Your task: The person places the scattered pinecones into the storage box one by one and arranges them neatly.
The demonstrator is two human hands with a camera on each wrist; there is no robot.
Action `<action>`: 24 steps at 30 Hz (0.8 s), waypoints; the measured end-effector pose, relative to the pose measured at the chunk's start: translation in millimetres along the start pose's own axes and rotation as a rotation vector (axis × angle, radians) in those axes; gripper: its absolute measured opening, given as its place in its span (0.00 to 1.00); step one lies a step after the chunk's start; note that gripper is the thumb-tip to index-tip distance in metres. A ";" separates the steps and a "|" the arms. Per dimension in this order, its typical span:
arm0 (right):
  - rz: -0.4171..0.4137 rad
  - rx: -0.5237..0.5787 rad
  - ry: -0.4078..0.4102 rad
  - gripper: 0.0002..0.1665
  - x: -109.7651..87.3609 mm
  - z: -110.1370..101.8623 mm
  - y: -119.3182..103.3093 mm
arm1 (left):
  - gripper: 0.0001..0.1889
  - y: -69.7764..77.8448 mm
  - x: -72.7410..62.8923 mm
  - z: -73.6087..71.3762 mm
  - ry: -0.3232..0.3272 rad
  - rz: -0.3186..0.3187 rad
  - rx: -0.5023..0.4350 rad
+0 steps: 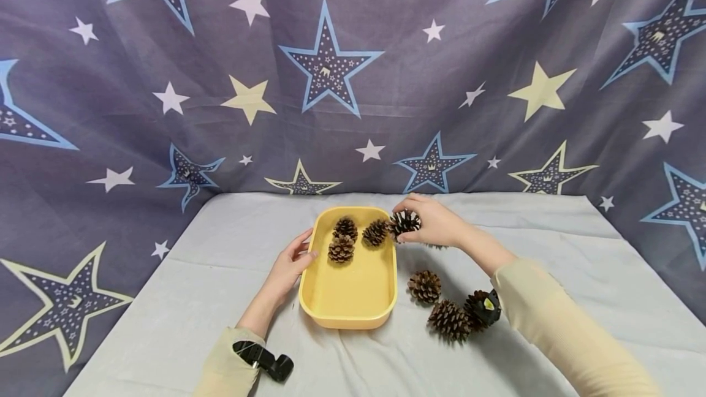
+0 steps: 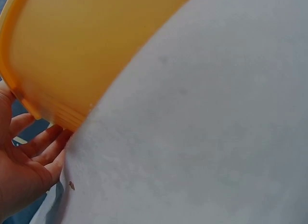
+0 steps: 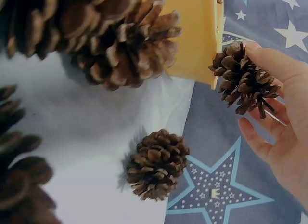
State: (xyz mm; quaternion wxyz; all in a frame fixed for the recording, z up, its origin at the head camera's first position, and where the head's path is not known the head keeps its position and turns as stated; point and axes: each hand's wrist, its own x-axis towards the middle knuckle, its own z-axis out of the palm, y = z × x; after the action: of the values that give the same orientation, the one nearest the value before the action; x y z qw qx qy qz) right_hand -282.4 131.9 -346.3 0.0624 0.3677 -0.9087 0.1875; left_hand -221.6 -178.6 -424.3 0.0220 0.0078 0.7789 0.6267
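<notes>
My left hand (image 1: 287,268) holds the left side of a yellow plastic tub (image 1: 349,291), thumb over the rim and fingers along the outer wall. In the left wrist view those fingers (image 2: 45,146) touch the tub's outside. Just above the tub's right rim, my right hand (image 1: 437,222) grips a brown pine cone (image 1: 404,223) between thumb and fingers. The right wrist view shows the gripped pine cone (image 3: 244,80) beside the tub's wall (image 3: 192,41). Inside the tub, toward its far end, lie a pine cone (image 1: 375,233) and two more touching each other (image 1: 341,250).
To the tub's right, a pine cone (image 1: 425,287) lies on the pale cloth (image 1: 182,274), with larger ones (image 1: 449,321) nearer the front. Another cone (image 3: 158,164) is mostly hidden under my right hand in the head view. A star-patterned curtain (image 1: 331,133) hangs behind.
</notes>
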 end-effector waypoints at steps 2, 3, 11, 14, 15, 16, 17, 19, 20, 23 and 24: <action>-0.002 -0.001 -0.001 0.32 2.8 -0.6 -3.3 | 0.30 -8.1 5.2 -0.3 0.008 0.003 -0.001; -0.007 0.000 -0.001 0.32 4.2 -0.7 -4.8 | 0.30 -11.9 7.7 -0.4 0.013 0.005 -0.001; -0.047 0.014 -0.015 0.32 15.8 4.6 -17.2 | 0.30 -19.4 11.8 -1.0 0.020 0.016 0.000; -0.078 0.021 -0.019 0.31 20.0 8.3 -22.1 | 0.30 -19.7 11.7 -1.1 0.020 0.010 -0.007; -0.089 0.020 -0.021 0.31 21.2 9.6 -23.6 | 0.30 -19.8 11.7 -1.1 0.019 0.009 -0.008; -0.099 0.017 -0.024 0.31 22.3 11.0 -25.0 | 0.30 -19.8 11.5 -1.1 0.019 0.009 -0.009; -0.112 0.014 -0.027 0.31 23.1 12.6 -26.3 | 0.30 -19.8 11.3 -1.0 0.020 0.008 -0.010; -0.124 0.009 -0.041 0.30 24.8 15.9 -28.6 | 0.30 -20.0 11.2 -0.5 0.021 0.011 -0.010; -0.128 0.009 -0.050 0.30 25.6 17.8 -29.6 | 0.30 -20.0 11.1 -0.4 0.022 0.013 -0.009; -0.130 -0.004 -0.086 0.31 27.3 23.7 -31.9 | 0.30 -20.2 11.1 -0.3 0.023 0.015 -0.008; -0.125 -0.009 -0.101 0.31 28.0 25.6 -32.7 | 0.30 -20.3 11.2 -0.4 0.023 0.015 -0.007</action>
State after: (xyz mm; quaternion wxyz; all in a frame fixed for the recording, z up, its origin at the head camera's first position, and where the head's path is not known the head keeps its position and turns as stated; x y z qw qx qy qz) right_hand -279.3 82.5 -353.2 0.0297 0.4322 -0.8869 0.1606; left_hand -232.5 -182.9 -444.3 0.0084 0.0061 0.7766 0.6299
